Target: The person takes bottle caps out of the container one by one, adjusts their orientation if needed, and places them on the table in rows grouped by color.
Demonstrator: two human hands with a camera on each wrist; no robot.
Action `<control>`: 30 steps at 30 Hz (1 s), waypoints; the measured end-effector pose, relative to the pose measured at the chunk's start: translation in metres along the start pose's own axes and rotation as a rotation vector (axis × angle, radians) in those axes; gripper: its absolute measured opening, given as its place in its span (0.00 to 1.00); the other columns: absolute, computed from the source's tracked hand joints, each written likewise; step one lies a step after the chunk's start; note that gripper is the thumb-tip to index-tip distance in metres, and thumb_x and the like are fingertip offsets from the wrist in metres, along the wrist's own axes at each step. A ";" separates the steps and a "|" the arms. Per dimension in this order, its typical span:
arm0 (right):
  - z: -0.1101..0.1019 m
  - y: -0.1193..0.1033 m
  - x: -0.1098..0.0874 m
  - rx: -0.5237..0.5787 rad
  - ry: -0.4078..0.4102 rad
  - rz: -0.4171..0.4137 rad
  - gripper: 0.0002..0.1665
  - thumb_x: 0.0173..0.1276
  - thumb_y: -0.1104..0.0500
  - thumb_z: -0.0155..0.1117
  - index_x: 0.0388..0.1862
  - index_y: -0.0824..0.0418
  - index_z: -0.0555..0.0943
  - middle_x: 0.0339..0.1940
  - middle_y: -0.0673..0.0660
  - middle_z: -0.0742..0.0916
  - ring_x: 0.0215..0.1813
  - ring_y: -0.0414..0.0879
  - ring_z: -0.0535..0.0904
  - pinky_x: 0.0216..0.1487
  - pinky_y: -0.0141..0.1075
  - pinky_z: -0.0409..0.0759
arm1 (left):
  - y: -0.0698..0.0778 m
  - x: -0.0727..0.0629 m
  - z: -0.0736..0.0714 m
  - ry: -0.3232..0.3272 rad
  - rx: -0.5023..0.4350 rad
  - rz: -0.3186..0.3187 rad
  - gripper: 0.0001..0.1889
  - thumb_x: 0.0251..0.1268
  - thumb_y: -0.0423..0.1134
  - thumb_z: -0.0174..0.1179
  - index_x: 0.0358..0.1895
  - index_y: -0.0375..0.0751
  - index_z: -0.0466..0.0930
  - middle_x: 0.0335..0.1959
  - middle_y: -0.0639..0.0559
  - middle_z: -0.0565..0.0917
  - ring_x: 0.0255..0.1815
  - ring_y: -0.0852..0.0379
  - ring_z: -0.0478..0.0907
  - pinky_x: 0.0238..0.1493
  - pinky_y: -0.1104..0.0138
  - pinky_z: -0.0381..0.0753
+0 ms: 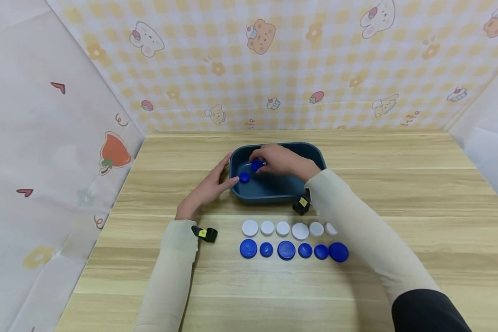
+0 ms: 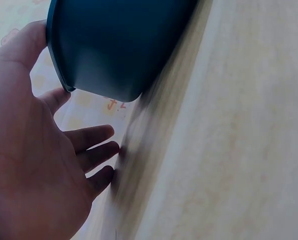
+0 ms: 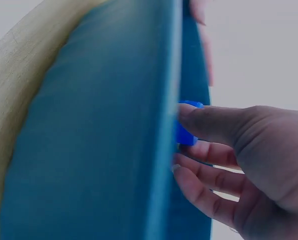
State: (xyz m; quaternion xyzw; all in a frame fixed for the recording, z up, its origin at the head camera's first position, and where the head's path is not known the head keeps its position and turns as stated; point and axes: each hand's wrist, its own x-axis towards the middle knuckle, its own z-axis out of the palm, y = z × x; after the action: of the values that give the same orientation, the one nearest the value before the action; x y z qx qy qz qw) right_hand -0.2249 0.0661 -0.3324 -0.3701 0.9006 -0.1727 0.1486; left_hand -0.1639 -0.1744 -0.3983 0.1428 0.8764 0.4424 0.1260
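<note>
My right hand [image 1: 281, 160] reaches into a dark teal tray [image 1: 265, 200] and pinches a blue bottle cap [image 1: 257, 165] between thumb and fingers. In the right wrist view, that blue cap [image 3: 186, 136] is partly hidden behind the tray's near wall. A second blue cap [image 1: 244, 177] lies on the tray's floor, toward its left end. My left hand [image 1: 205, 189] is at the tray's left end with its fingers spread. The left wrist view shows the thumb and index fingertip of this hand [image 2: 44, 135] at the rim, the other fingers extended below.
Nearer me than the tray, several white caps [image 1: 282, 228] form a row on the wooden table [image 1: 120, 258]. Just in front of them runs a row of several blue caps [image 1: 286, 250]. My right sleeve overlaps the rightmost white cap. A patterned cloth wall [image 1: 232, 83] stands behind the table.
</note>
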 end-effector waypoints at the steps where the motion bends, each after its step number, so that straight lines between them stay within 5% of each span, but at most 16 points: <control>1: -0.002 0.001 -0.003 0.010 0.012 -0.009 0.21 0.66 0.54 0.66 0.57 0.56 0.79 0.42 0.54 0.80 0.42 0.48 0.73 0.46 0.39 0.73 | 0.000 0.000 0.000 0.000 0.003 -0.004 0.40 0.66 0.63 0.50 0.75 0.72 0.36 0.77 0.50 0.45 0.76 0.50 0.41 0.70 0.48 0.45; 15: -0.018 -0.001 -0.050 -0.015 0.090 -0.039 0.21 0.66 0.56 0.66 0.56 0.58 0.79 0.41 0.55 0.80 0.39 0.48 0.75 0.41 0.38 0.75 | -0.001 -0.001 -0.001 -0.001 0.010 -0.001 0.41 0.67 0.63 0.50 0.76 0.69 0.36 0.77 0.50 0.43 0.76 0.50 0.39 0.70 0.50 0.45; 30: -0.020 0.010 -0.149 -0.054 0.194 -0.098 0.20 0.63 0.58 0.68 0.55 0.56 0.80 0.41 0.51 0.81 0.36 0.40 0.78 0.36 0.34 0.79 | 0.002 -0.001 -0.001 0.007 0.024 0.022 0.42 0.66 0.63 0.50 0.76 0.65 0.37 0.77 0.50 0.44 0.76 0.49 0.40 0.70 0.49 0.46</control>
State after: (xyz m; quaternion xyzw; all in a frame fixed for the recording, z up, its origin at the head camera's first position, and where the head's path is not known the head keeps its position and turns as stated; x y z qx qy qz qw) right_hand -0.1368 0.1838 -0.2977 -0.3989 0.8960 -0.1905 0.0420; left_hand -0.1634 -0.1740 -0.3956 0.1524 0.8805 0.4336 0.1162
